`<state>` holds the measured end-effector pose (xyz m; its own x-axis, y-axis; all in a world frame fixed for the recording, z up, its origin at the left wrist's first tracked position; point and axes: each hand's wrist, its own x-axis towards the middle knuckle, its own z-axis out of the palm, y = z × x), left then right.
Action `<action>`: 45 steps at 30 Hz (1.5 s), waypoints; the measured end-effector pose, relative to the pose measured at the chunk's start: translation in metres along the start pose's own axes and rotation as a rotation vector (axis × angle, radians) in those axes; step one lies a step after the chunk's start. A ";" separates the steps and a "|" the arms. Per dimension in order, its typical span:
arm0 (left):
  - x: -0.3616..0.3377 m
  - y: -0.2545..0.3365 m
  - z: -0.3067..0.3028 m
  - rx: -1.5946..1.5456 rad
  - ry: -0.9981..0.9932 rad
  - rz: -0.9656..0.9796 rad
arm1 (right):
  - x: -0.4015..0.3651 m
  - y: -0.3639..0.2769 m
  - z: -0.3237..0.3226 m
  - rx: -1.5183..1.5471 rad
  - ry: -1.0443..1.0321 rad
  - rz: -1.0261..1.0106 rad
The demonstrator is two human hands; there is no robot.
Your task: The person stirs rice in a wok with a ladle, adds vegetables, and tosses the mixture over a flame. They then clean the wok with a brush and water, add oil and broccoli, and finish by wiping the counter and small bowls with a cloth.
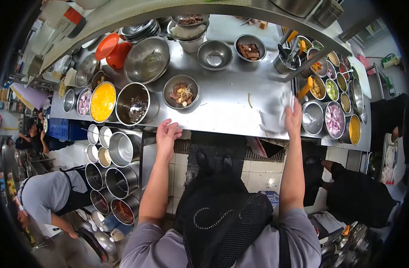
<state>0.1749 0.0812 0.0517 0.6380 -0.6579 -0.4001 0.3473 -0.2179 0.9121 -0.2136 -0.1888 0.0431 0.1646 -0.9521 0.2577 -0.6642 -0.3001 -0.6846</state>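
Coworker in grey shirt (48,194) bent at far left. Round steel bowl of yellow liquid (102,102) sat on long stainless steel counter (222,107). Left hand (168,134) lay flat, released, on counter's near edge below steel bowl of brown meat (181,92). Right hand (293,118) grasped crumpled whitish cloth (272,115) on counter, just beside steel tub of chopped purple onion (334,119)

Commercial restaurant kitchen at work: a long stainless steel counter (222,102) carries a round steel bowl of chopped meat (249,48) at its far edge, a wide steel bowl of yellow liquid (102,102) near its left end and a steel tub of sliced purple onion (334,119) at its right end. Deep steel pots (119,149) crowd the shelves below, beside a co-worker in a black apron (52,196).
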 end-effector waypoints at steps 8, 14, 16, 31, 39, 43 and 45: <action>0.092 0.003 0.022 -0.223 0.005 -0.155 | -0.081 0.001 0.061 -0.574 0.300 -0.014; 0.048 0.024 0.016 -0.232 -0.103 -0.074 | -0.076 -0.083 0.124 -0.408 0.248 0.017; 0.018 0.026 -0.005 -0.234 -0.157 -0.055 | -0.068 -0.096 0.150 -0.315 0.196 -0.084; -0.123 -0.009 -0.118 -0.213 -0.035 -0.269 | 0.021 -0.016 0.109 -0.553 0.311 -0.103; -0.128 0.000 -0.069 -0.306 0.019 -0.239 | 0.017 -0.099 0.198 -0.260 0.028 -0.383; -0.120 0.008 -0.045 -0.312 0.035 -0.197 | 0.003 -0.120 0.190 0.074 -0.251 -0.402; -0.107 0.014 -0.034 -0.305 0.035 -0.184 | 0.015 -0.102 0.184 0.183 -0.134 -0.309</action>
<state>0.1345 0.1731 0.1047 0.5669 -0.6015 -0.5629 0.6445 -0.1017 0.7578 -0.0097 -0.1834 -0.0088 0.4385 -0.8109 0.3876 -0.4294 -0.5679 -0.7023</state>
